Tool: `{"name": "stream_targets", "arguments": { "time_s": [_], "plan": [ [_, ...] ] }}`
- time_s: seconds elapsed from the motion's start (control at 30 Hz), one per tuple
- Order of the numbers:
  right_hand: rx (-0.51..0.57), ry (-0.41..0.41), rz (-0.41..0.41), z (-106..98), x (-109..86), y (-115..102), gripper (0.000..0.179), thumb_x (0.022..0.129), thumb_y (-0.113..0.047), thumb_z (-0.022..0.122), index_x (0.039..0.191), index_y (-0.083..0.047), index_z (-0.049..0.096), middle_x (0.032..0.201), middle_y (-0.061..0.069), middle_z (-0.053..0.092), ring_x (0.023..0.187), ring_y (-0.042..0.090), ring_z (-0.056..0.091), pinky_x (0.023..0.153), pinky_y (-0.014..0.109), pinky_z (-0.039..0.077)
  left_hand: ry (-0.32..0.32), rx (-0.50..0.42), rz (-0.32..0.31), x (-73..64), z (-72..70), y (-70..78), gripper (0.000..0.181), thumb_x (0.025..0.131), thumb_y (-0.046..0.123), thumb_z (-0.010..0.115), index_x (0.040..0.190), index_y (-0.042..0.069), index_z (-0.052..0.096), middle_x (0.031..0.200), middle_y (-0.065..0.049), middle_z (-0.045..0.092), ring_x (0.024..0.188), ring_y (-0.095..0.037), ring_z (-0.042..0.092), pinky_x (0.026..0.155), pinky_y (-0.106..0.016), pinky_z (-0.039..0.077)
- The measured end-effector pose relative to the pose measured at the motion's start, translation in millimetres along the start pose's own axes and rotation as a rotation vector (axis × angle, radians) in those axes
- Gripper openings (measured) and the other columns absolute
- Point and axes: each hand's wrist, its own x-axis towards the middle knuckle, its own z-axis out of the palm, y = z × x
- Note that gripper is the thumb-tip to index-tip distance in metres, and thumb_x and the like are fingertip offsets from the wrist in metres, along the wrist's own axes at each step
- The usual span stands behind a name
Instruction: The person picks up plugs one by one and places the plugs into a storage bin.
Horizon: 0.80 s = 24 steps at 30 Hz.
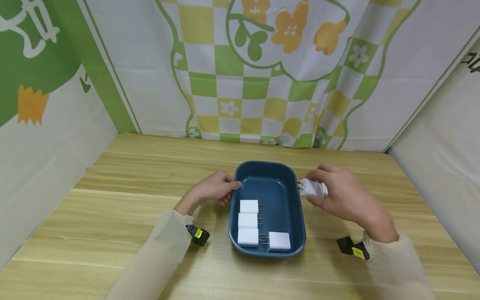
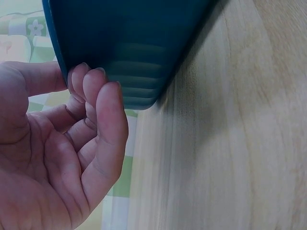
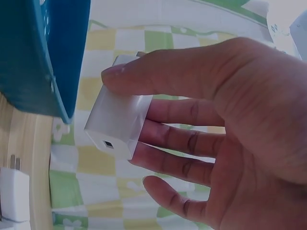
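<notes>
Nearest, pale sleeves (image 1: pixel 159 254), each with a black camera (image 1: pixel 201 236) at the cuff. Then, in the near right corner of a blue tray (image 1: pixel 268 191), a lone charger (image 1: pixel 279 241), prongs leftward; opposite, along the left wall, a row of three chargers (image 1: pixel 248 221), white, sides touching, prongs rightward. At the left rim, a little farther off, the left hand (image 1: pixel 213 187) — thumb over the edge, fingers curled against the outer wall, pinching the tray. Just outside the right rim, the right hand (image 1: pixel 345 196), pinching a held charger (image 1: pixel 313 188) between thumb and fingers; prongs toward the rim, contact there impossible to tell — a small port (image 3: pixel 109 144) at the opposite end, plain from the right wrist. Low in that same view, more chargers (image 3: pixel 14 194) on the wood, cut off by the frame. Beneath everything, a wooden table (image 1: pixel 123 216); farthest back, a checked curtain (image 1: pixel 255 89) in green, yellow and white, orange flowers above.
</notes>
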Motion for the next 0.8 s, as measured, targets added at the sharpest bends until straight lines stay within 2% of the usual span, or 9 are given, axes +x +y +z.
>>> {"name": "stream_targets", "arguments": {
  "time_s": [0.4,0.67,0.8],
  "plan": [
    [0.056,0.019,-0.071,9.1,3.1,-16.4,0.037,0.076,-0.012,0.088,0.108,-0.005,0.071,0.098,0.002,0.062,0.085,0.021,0.061,0.072,0.039,0.052,-0.002,-0.001,0.001,0.7,0.3,-0.9,0.041,0.105,0.02,0.056,0.065,0.008,0.055,0.062,-0.005,0.055,0.051,-0.015,0.051,0.053,-0.029,0.052],
    [0.117,-0.051,-0.034,15.0,4.7,-27.3,0.038,0.078,-0.014,0.088,0.112,-0.007,0.071,0.102,0.001,0.061,0.085,0.017,0.059,0.071,0.034,0.053,-0.001,0.007,0.006,1.2,0.5,-0.8,0.041,0.105,0.02,0.055,0.066,0.007,0.055,0.062,-0.005,0.055,0.051,-0.015,0.052,0.053,-0.029,0.052],
    [0.129,-0.08,-0.058,21.4,6.7,-30.4,0.039,0.079,-0.015,0.088,0.113,-0.006,0.071,0.105,0.002,0.061,0.087,0.016,0.058,0.073,0.033,0.054,0.003,0.012,0.001,0.7,0.3,0.9,0.041,0.105,0.02,0.055,0.066,0.007,0.056,0.062,-0.005,0.055,0.051,-0.015,0.052,0.054,-0.03,0.053]
  ]
}}
